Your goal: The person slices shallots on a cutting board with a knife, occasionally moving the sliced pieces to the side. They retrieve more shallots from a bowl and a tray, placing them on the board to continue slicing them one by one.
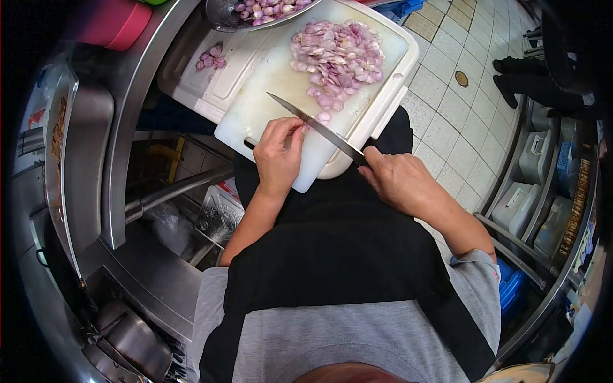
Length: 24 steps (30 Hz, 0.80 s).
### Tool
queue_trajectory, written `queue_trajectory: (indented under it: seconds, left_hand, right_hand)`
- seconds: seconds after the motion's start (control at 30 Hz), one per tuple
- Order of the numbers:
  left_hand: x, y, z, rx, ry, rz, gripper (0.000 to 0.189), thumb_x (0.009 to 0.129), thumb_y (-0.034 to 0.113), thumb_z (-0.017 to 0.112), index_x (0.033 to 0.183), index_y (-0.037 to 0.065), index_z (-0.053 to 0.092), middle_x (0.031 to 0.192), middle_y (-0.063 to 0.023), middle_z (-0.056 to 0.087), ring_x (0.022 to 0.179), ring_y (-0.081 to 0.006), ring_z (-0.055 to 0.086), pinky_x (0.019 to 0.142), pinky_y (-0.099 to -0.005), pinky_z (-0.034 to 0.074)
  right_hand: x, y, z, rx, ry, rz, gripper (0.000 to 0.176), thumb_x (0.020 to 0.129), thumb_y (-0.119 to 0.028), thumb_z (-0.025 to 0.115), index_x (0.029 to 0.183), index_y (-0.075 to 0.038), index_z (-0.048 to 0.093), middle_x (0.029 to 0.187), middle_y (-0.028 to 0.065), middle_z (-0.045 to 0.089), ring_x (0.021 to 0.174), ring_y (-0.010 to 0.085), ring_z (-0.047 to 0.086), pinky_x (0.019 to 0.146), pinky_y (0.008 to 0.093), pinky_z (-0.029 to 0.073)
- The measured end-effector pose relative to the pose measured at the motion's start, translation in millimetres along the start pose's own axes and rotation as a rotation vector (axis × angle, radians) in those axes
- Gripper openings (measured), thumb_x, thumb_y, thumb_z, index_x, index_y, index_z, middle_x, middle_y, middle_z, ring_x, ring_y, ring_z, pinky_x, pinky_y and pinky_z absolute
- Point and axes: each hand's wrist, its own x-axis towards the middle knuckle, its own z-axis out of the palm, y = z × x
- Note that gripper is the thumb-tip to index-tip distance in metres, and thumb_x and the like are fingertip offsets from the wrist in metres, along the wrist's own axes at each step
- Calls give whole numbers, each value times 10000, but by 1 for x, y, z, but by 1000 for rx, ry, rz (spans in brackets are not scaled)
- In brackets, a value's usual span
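My right hand [401, 182] is wrapped round the handle of a kitchen knife [319, 128], its blade pointing up and left over the white cutting board [255, 118]. Close beside the blade, my left hand [280, 153] has its fingertips pinched on a small shallot, mostly hidden by the fingers. A few shallot slices [324, 119] lie just past the blade. Farther up the board spreads a large pile of sliced shallots [338, 54]. Several whole peeled shallots [209, 57] sit on the white lid [191, 83] left of the board.
A metal bowl [220, 19] of peeled shallots stands at the top edge. To the left runs a steel counter [121, 140] with a pink container [112, 24]. Another person's dark shoes [507, 76] show on the tiled floor [447, 121]; shelves with bins [517, 207] line the right.
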Motion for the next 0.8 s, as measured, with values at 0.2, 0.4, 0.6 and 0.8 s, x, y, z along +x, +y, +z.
queue_trajectory:
  seconds: [0.2, 0.4, 0.6, 0.8]
  left_hand:
    - [0, -1, 1, -4, 12, -7, 114, 821, 11, 716, 930, 6, 684, 919, -112, 675, 776, -225, 685, 703, -307, 546]
    - [-1, 0, 2, -14, 17, -6, 114, 826, 17, 718, 935, 5, 684, 915, -112, 676, 768, -222, 684, 698, -307, 546]
    - [-1, 0, 1, -10, 17, -10, 112, 832, 5, 705, 941, 7, 683, 912, -114, 674, 773, -223, 685, 694, -307, 547]
    - [5, 1, -2, -16, -28, -29, 114, 845, 11, 688, 957, -9, 684, 946, -127, 683, 810, -238, 685, 715, -315, 546]
  right_hand:
    - [17, 1, 20, 34, 92, -49, 248, 948, -216, 575, 896, -5, 457, 616, 191, 613, 602, 403, 628, 546, 502, 494]
    - [42, 0, 35, 14, 124, -70, 242, 941, -214, 575, 906, 2, 470, 605, 206, 608, 619, 407, 641, 548, 495, 506]
    - [27, 5, 16, 6, 110, -76, 251, 946, -219, 577, 885, 3, 478, 621, 207, 611, 616, 419, 628, 547, 503, 492]
    - [11, 12, 6, -12, 132, -1, 240, 945, -214, 570, 892, 6, 487, 650, 196, 627, 620, 404, 633, 552, 500, 494]
